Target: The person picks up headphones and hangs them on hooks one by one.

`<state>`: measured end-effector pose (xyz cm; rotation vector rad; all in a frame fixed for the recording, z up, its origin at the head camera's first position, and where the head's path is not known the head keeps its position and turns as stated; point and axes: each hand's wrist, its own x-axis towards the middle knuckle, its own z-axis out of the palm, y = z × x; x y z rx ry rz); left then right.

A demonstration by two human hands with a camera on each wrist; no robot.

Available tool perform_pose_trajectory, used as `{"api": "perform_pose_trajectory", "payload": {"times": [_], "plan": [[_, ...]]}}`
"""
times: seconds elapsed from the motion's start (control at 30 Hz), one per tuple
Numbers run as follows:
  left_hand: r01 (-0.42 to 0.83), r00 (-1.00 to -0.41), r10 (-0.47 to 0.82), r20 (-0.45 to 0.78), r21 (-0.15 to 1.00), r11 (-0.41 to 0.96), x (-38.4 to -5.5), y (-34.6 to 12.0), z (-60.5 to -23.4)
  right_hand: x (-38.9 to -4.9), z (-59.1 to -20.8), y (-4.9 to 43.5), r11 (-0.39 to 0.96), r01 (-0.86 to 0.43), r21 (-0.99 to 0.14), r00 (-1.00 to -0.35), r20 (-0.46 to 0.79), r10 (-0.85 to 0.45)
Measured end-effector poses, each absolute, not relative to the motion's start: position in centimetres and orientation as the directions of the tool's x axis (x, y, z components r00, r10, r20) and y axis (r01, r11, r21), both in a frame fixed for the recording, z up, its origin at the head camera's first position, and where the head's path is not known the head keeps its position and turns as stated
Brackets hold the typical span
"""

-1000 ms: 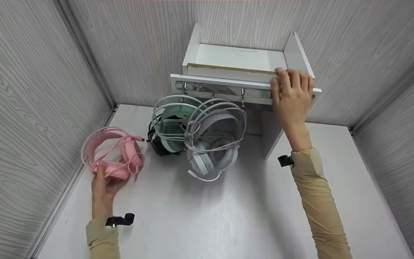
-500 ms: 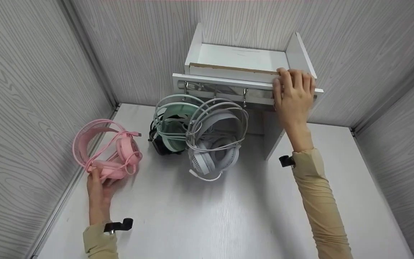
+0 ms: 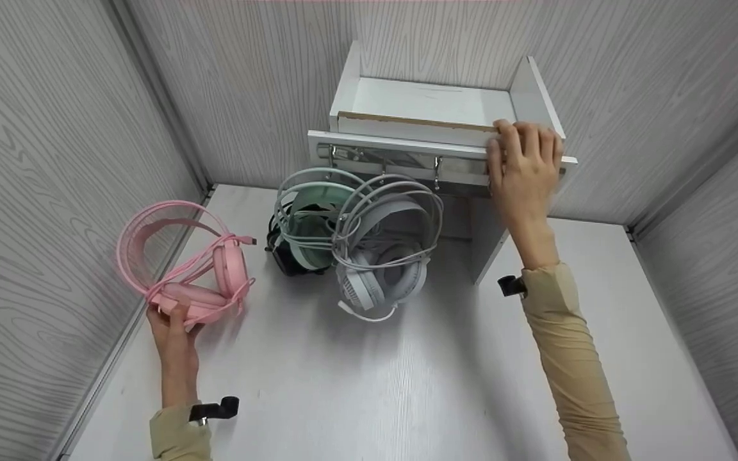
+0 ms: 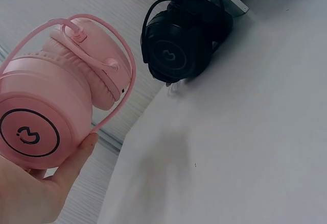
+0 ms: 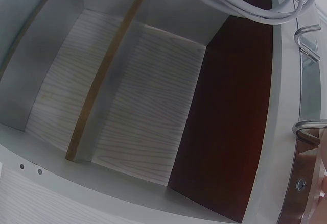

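My left hand [image 3: 175, 339] holds pink headphones [image 3: 231, 267] by the lower ear cup, at the left over the table. Their cord is looped round the headband, its plug pointing right. In the left wrist view the thumb presses the cup's edge beside a round logo. My right hand [image 3: 526, 173] grips the front of a white shelf unit [image 3: 407, 134] near its right end, fingers bent over the top edge. Only a sliver of that hand shows in the right wrist view. Metal hooks [image 3: 437, 171] line the front rail.
Grey-white headphones [image 3: 361, 289] with a mic hang at the rail, cords bundled. Left of them hang green headphones [image 3: 312, 253], with black headphones [image 4: 176, 48] behind. Wood-patterned panels [image 3: 55, 160] stand round the white table [image 3: 356, 384].
My left hand has shifted slightly left with the pink headphones, whose headband has risen and tilted toward the left panel. The right hand has stayed on the shelf.
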<state>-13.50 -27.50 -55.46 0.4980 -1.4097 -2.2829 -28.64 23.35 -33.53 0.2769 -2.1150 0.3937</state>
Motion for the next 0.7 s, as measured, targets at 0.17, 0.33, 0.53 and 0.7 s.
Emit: {"api": "perform_pose_trajectory", "payload": {"times": [0.17, 0.33, 0.53, 0.7], "plan": [[0.218, -0.843, -0.537, -0.023, 0.898, -0.381, -12.9, -27.3, -54.9, -28.7, -33.6, 23.4, 0.922, -0.347, -0.170, -0.539, 0.841, -0.048], [0.310, -0.850, -0.520, 0.078, 0.874, -0.375, -12.2, -27.3, -54.1, -28.7, -33.6, 23.4, 0.920, -0.353, -0.170, -0.533, 0.845, -0.048], [0.408, -0.850, -0.491, 0.191, 0.828, -0.385, -11.5, -27.1, -52.9, -28.6, -33.6, 23.3, 0.920, -0.353, -0.170, -0.528, 0.848, -0.046], [0.467, -0.840, -0.483, 0.248, 0.783, -0.411, -11.2, -26.5, -51.7, -28.6, -33.6, 23.2, 0.918, -0.361, -0.167, -0.512, 0.858, -0.045]]}}
